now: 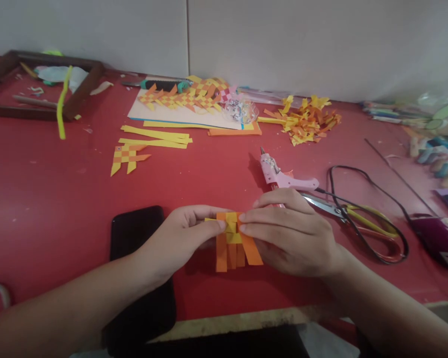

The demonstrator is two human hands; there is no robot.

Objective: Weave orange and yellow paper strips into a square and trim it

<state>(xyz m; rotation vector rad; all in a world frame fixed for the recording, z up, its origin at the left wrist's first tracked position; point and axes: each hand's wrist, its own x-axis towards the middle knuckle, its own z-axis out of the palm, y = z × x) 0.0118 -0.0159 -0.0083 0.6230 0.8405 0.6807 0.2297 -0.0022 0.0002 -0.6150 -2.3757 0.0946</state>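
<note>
Between my two hands is a small woven piece of orange and yellow paper strips (231, 238), its loose orange ends hanging toward me. My left hand (194, 228) pinches its left edge, thumb on top and fingers behind. On the right side, my right hand (291, 233) is closed on the strips, fingertips pressing the upper right corner. A black phone (138, 231) lies partly beneath my left forearm. Beyond my right hand rests a pink glue gun (276, 171). A finished-looking woven paper fish (127, 155) lies flat to the left.
Yellow strips (157, 136) lie past the fish. Farther back are more woven fish (179, 99) on white card, a cutter (164, 86) and a pile of paper scraps (309, 119). Scissors (328, 206) and a black cord (366, 171) sit right. A brown frame (89, 84) stands back left.
</note>
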